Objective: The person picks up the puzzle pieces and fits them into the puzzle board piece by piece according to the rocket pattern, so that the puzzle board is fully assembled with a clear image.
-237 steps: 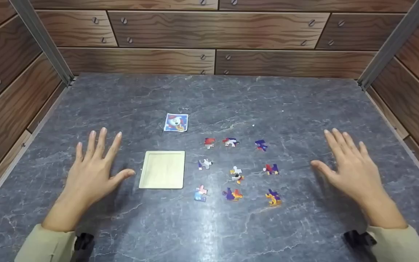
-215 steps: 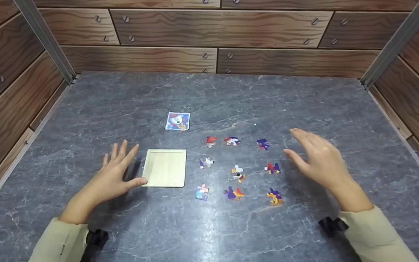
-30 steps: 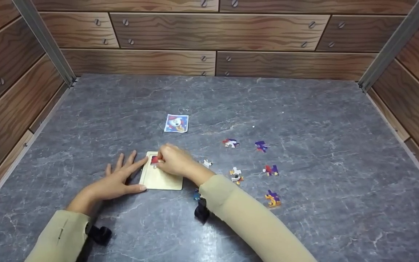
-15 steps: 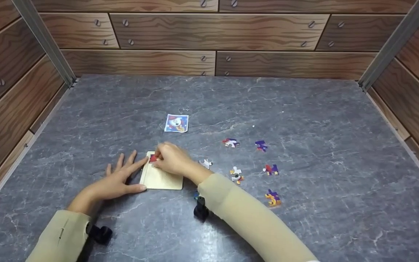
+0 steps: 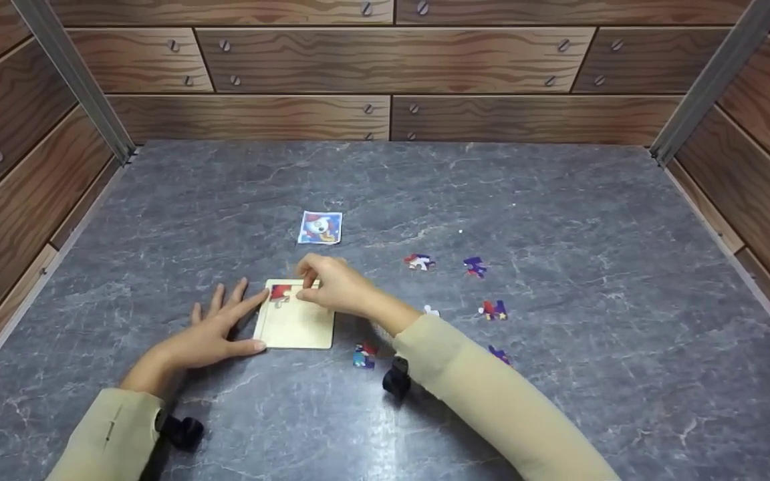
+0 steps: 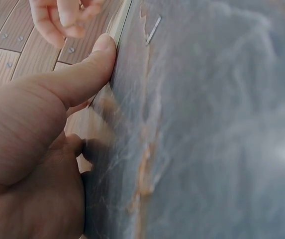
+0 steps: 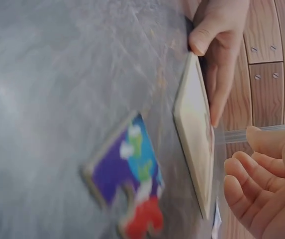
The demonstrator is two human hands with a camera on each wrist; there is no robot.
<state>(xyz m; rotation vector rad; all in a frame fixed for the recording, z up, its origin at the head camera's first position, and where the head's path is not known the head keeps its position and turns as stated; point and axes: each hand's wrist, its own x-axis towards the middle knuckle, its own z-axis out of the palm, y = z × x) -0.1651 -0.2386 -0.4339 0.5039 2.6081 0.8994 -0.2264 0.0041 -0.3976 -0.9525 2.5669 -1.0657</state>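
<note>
A pale wooden puzzle tray point(image 5: 295, 327) lies left of centre, with a red puzzle piece point(image 5: 280, 292) in its upper left corner. My left hand point(image 5: 214, 334) rests at the tray's left side, index fingertip and thumb touching the rim, the other fingers spread on the tabletop. In the left wrist view the thumb point(image 6: 90, 72) lies along the tray edge. My right hand point(image 5: 338, 287) hovers over the tray's upper right, just off the red piece. Its fingers are loosely bent with nothing between them, as the right wrist view shows too.
Loose puzzle pieces lie right of the tray: a red-and-white one point(image 5: 420, 262), a purple one point(image 5: 475, 267), a red-and-purple one point(image 5: 494, 310) and a blue one point(image 5: 363, 356). My right sleeve covers others. A picture card point(image 5: 320, 228) lies behind the tray.
The red piece went from the tabletop into the tray's corner. Half a second ago my right fingers were on it; now they have let go and drawn right. My left hand stays at the rim.
</note>
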